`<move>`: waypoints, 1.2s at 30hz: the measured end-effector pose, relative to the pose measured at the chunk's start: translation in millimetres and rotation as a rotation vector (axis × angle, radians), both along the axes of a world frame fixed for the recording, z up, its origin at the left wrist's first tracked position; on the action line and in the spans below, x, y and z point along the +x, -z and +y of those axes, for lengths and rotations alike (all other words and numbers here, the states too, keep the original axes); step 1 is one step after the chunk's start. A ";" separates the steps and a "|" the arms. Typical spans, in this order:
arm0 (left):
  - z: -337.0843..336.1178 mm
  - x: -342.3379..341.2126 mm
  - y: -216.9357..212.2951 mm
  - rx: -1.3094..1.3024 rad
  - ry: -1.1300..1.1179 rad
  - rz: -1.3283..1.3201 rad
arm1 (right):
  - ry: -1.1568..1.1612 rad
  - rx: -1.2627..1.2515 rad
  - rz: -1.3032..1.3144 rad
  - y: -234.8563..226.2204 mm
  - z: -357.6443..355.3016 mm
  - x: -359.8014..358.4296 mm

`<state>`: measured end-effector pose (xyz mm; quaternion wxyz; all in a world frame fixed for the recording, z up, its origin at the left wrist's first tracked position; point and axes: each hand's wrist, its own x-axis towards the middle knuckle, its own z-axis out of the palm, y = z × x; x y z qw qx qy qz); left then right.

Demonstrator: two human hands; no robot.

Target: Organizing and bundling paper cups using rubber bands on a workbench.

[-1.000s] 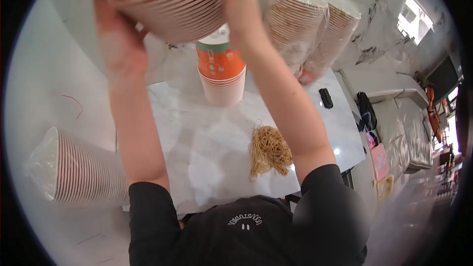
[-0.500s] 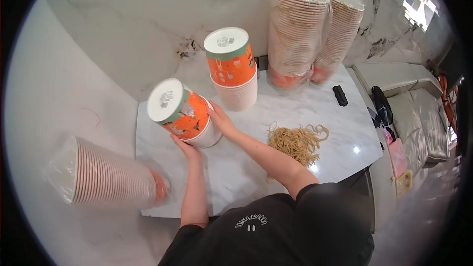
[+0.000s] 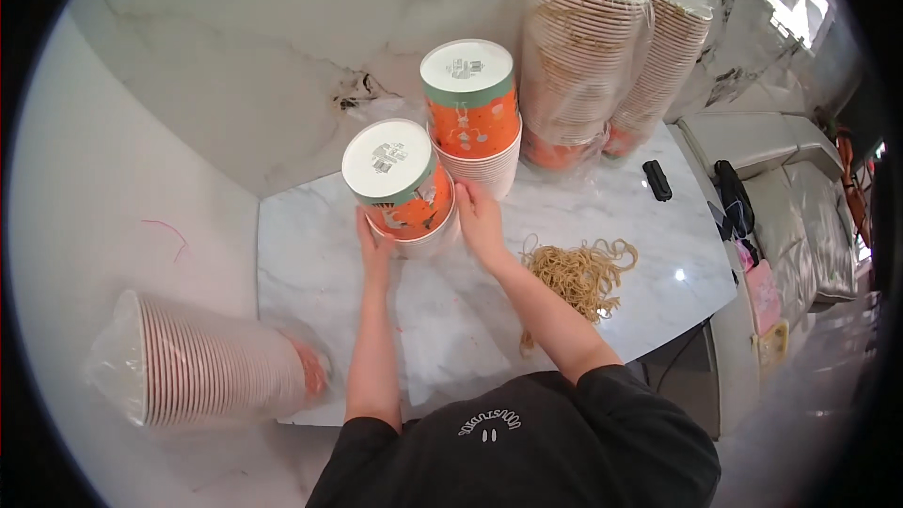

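Between my two hands stands a short stack of upside-down paper buckets [image 3: 414, 212], orange with a green band, its white base up and white rims below. My left hand [image 3: 376, 243] is closed on its left side, low near the rims. On the right side of the same stack, my right hand [image 3: 482, 224] presses with curved fingers. Close behind it is a second upside-down bucket stack [image 3: 478, 127], also orange and green; in this view the two stacks overlap. Nearest my right forearm lies a tangled pile of thin tan strands [image 3: 576, 280].
Tall plastic-wrapped bucket stacks [image 3: 581, 56] rise at the back right of the marble table [image 3: 451, 320]. Another wrapped stack [image 3: 216, 362] lies at the left. A small black object [image 3: 657, 181] rests near the right edge. Beyond is a light padded sofa [image 3: 776, 198].
My hands have moved the front bucket stack to the right and away from me, up close to the back stack. It has gone from tilted to more upright.
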<state>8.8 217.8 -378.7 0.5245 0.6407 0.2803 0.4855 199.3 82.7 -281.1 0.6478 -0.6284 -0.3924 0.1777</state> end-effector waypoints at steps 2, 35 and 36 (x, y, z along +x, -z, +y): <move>-10.9 18.8 -33.4 0.069 0.026 0.071 | 0.076 0.024 -0.023 -16.1 -10.8 10.7; -87.8 193.6 -136.0 0.187 -0.155 0.325 | 0.152 0.023 -0.197 -22.5 10.0 138.0; -86.2 195.2 -137.1 0.230 -0.232 0.344 | 0.151 0.025 -0.198 -26.8 12.8 137.6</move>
